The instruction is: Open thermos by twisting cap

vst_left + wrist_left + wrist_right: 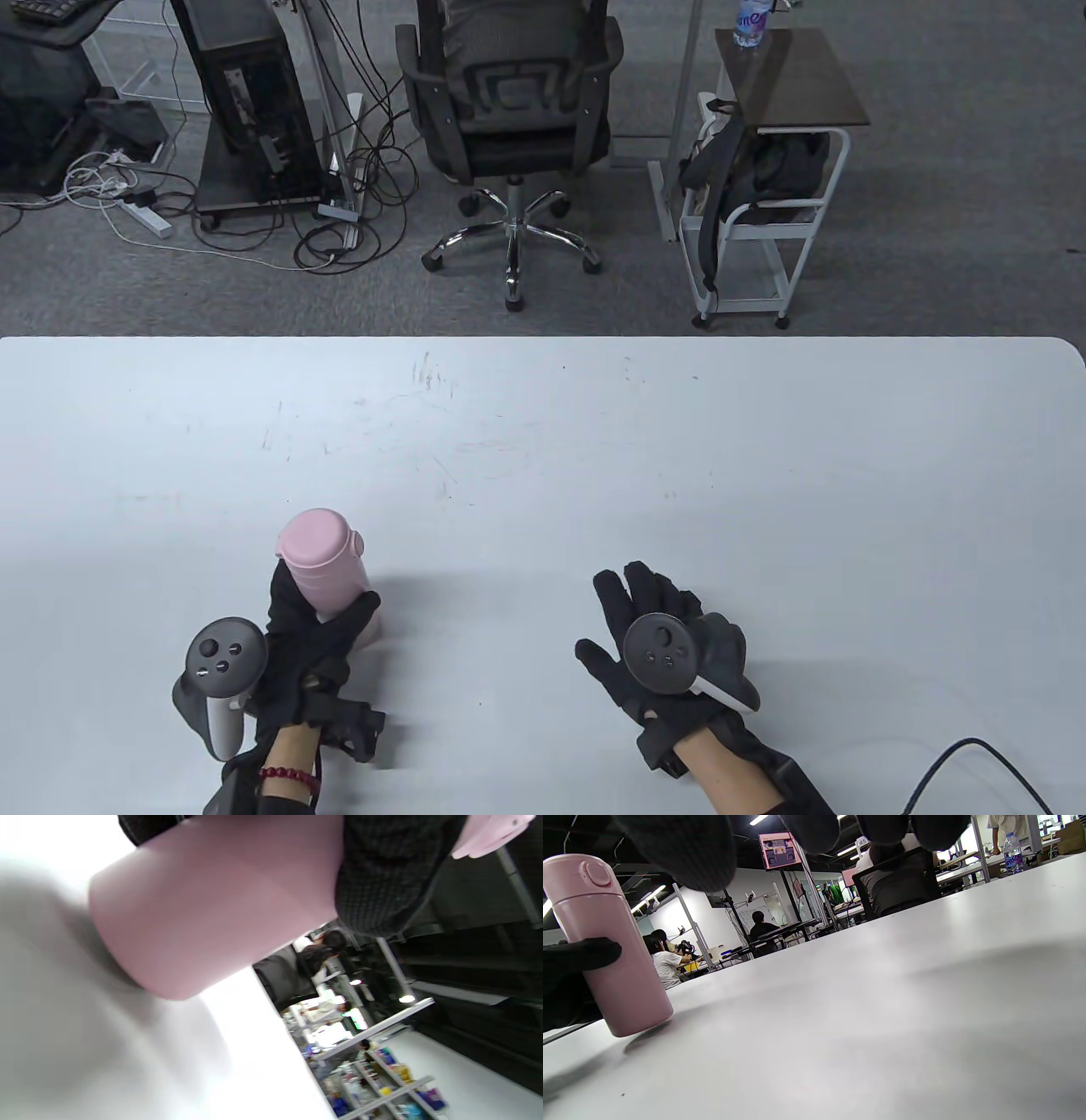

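Observation:
A pink thermos [322, 564] stands upright on the white table [543, 441], its cap [316, 535] on top. My left hand [316, 628] grips the thermos body from the near side, thumb on the right and fingers on the left. In the left wrist view the pink body [212, 908] fills the frame with a gloved finger [382, 878] across it. My right hand [653, 624] is open, fingers spread, over the table well to the right of the thermos and apart from it. The right wrist view shows the thermos [606, 946] at far left with my left hand's finger [581, 955] on it.
The table's far edge [543, 340] runs across the middle of the table view; beyond it stand an office chair [509, 119] and a white cart [764, 195]. A black cable [976, 764] lies at the near right corner.

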A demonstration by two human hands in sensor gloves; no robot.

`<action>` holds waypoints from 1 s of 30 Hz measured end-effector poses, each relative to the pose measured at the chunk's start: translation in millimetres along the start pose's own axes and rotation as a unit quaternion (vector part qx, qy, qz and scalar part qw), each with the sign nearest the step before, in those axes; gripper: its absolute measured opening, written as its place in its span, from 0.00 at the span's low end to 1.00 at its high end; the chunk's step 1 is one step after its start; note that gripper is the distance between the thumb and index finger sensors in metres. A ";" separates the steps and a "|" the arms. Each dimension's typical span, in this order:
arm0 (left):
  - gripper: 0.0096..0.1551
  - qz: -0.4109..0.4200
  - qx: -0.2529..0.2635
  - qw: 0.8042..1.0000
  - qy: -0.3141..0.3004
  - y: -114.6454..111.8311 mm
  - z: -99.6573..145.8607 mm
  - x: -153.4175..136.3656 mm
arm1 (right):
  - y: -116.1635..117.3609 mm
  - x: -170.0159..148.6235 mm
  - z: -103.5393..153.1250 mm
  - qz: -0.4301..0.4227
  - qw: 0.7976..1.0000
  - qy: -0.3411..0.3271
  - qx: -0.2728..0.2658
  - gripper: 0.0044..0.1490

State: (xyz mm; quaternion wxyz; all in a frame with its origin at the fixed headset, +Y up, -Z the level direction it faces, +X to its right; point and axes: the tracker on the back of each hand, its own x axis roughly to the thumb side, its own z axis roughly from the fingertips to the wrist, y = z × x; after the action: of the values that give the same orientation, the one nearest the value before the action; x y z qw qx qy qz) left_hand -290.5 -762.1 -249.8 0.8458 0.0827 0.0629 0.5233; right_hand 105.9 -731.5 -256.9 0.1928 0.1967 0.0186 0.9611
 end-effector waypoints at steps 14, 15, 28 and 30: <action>0.55 0.021 -0.180 0.964 -0.194 -102.3 26.5 125.6 | -21.5 -12.6 3.5 -0.051 0.995 0.023 -0.080 0.44; 0.55 0.011 -0.185 0.964 -0.192 -109.7 29.8 120.6 | -29.6 -16.6 6.0 -0.059 0.992 0.035 -0.108 0.43; 0.55 -0.053 -0.193 0.960 -0.193 -130.8 40.4 103.9 | -139.0 106.6 17.2 0.028 0.989 -0.105 -0.105 0.45; 0.55 -0.049 -0.193 0.960 -0.196 -131.2 42.1 105.4 | -136.5 123.6 5.8 0.117 0.990 -0.071 -0.031 0.50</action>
State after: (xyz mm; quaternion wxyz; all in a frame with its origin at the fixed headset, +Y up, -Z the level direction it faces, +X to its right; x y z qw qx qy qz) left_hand -120.7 -728.4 -237.7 0.8660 0.0156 -0.2023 0.4569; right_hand 52.9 -558.7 -220.9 0.0862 0.2595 -0.0486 0.9607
